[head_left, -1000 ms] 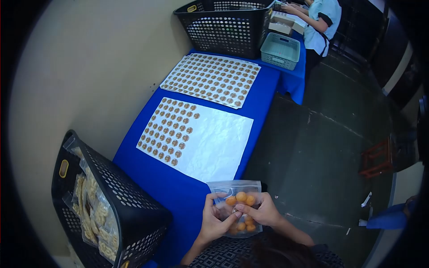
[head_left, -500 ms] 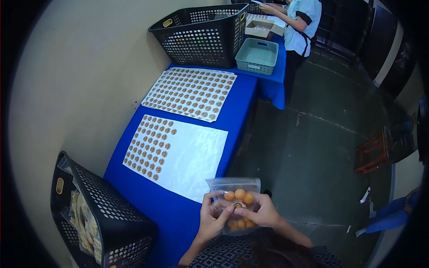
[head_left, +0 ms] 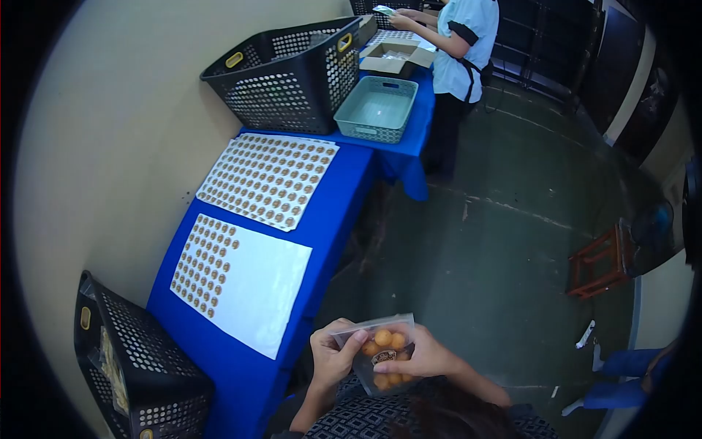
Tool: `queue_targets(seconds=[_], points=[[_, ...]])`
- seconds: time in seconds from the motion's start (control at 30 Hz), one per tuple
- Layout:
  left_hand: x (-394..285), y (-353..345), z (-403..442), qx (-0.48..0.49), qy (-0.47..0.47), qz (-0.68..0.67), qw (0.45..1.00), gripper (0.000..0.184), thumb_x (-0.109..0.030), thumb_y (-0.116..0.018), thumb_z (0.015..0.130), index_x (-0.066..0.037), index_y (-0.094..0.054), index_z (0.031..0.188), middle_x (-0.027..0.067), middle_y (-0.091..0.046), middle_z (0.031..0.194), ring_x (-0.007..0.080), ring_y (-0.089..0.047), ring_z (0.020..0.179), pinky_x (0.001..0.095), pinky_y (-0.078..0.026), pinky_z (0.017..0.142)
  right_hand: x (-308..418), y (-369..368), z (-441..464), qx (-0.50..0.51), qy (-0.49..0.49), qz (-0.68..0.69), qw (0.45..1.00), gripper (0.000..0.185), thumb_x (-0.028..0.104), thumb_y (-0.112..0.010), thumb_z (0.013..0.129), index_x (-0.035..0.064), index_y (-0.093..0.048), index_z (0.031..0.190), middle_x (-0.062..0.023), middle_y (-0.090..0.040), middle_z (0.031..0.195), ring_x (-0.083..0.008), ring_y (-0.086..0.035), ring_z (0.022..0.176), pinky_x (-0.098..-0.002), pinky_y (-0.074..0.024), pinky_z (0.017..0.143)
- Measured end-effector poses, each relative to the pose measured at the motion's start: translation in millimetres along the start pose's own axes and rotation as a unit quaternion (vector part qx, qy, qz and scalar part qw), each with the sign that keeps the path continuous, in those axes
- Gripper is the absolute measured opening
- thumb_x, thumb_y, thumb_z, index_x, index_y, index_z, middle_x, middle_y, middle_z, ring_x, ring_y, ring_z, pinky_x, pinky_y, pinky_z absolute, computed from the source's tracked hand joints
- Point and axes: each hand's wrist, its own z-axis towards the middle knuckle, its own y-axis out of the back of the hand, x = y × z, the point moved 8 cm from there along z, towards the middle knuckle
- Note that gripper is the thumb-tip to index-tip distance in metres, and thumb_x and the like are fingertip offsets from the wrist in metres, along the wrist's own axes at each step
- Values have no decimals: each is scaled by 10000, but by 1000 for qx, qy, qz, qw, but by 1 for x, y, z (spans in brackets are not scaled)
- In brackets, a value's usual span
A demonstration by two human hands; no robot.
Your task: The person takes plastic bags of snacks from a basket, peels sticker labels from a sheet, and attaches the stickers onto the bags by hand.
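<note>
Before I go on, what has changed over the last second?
The left hand has moved its thumb off the round label to the bag's upper left edge. The bag's top edge now rises to the right. The view has swung right, putting the table further left. The right hand still holds the bag, thumb at the label; the sticker sheets lie as before.

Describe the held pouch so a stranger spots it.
Find the blue-covered table. Right of its near end, the left hand and right hand hold the clear pouch; orange balls set it apart from the pale contents of the near crate.
</note>
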Motion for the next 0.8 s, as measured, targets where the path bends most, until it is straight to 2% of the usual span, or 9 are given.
queue_targets(seconds=[0.03, 0.1, 0.17, 0.2, 0.23, 0.33, 0.53, 0.6, 0.8], points=[[5, -7, 2, -10, 21, 6, 1000, 84, -60, -596, 724, 23, -591, 733, 40, -554, 639, 70, -499, 570, 185, -374, 501, 7, 11, -3, -22, 36, -16, 999, 406, 230, -683, 668, 30, -503, 972, -54, -526, 895, -111, -504, 787, -245, -413, 700], [13, -22, 8, -16, 44, 7, 999, 83, -63, -594, 727, 19, -594, 737, 32, -551, 621, 58, -488, 549, 178, -355, 478, 10, 36, -6, -44, 42, -74, 995, 393, 213, -682, 670, 27, -512, 971, -56, -510, 929, -118, -498, 826, -244, -405, 720], [21, -42, 14, 37, 72, 17, 997, 80, -70, -592, 731, 10, -596, 735, 26, -543, 602, 45, -469, 521, 168, -342, 464, 10, 57, -10, -85, 78, 25, 993, 352, 177, -667, 685, 18, -524, 964, -53, -521, 890, -105, -505, 797, -228, -406, 696], [17, -54, 18, 72, 72, 44, 994, 79, -73, -592, 730, 6, -596, 732, 33, -540, 609, 52, -472, 533, 175, -349, 473, 10, 65, -12, -114, 47, 55, 991, 238, 128, -642, 705, 11, -566, 898, -46, -545, 804, -79, -511, 722, -203, -404, 628], [19, -58, 23, 76, 75, 45, 993, 79, -73, -592, 730, 6, -596, 732, 33, -540, 609, 52, -472, 533, 175, -349, 473, 10, 70, -13, -119, 46, 57, 990, 238, 128, -642, 705, 11, -566, 898, -46, -545, 804, -79, -511, 722, -203, -404, 628], [19, -78, 36, 130, 35, 50, 990, 85, -72, -593, 726, 13, -594, 728, 45, -548, 629, 63, -481, 544, 183, -361, 486, 9, 89, -15, -155, 22, 30, 987, 96, 84, -626, 712, 4, -602, 760, -21, -554, 636, -54, -503, 595, -184, -382, 521], [22, -101, 70, 148, 33, 22, 988, 69, -51, -585, 722, 17, -596, 718, 69, -569, 660, 84, -508, 558, 195, -380, 493, 27, 119, -8, -198, 77, -32, 977, 70, 72, -614, 713, 7, -589, 720, -31, -557, 637, -62, -505, 587, -192, -388, 522], [15, -111, 84, 186, -14, 81, 979, 56, -46, -588, 717, 8, -601, 712, 76, -572, 653, 89, -519, 549, 195, -382, 482, 32, 129, 1, -217, 96, -55, 970, 60, 63, -609, 708, 8, -584, 709, -40, -554, 631, -77, -511, 581, -199, -393, 523], [8, -120, 136, 211, -72, 102, 969, 47, -43, -604, 699, 4, -598, 695, 87, -576, 629, 104, -540, 546, 201, -399, 485, 49, 156, 37, -251, 143, -140, 947, 41, 28, -602, 682, 6, -571, 697, -68, -541, 619, -128, -521, 566, -230, -402, 517]])
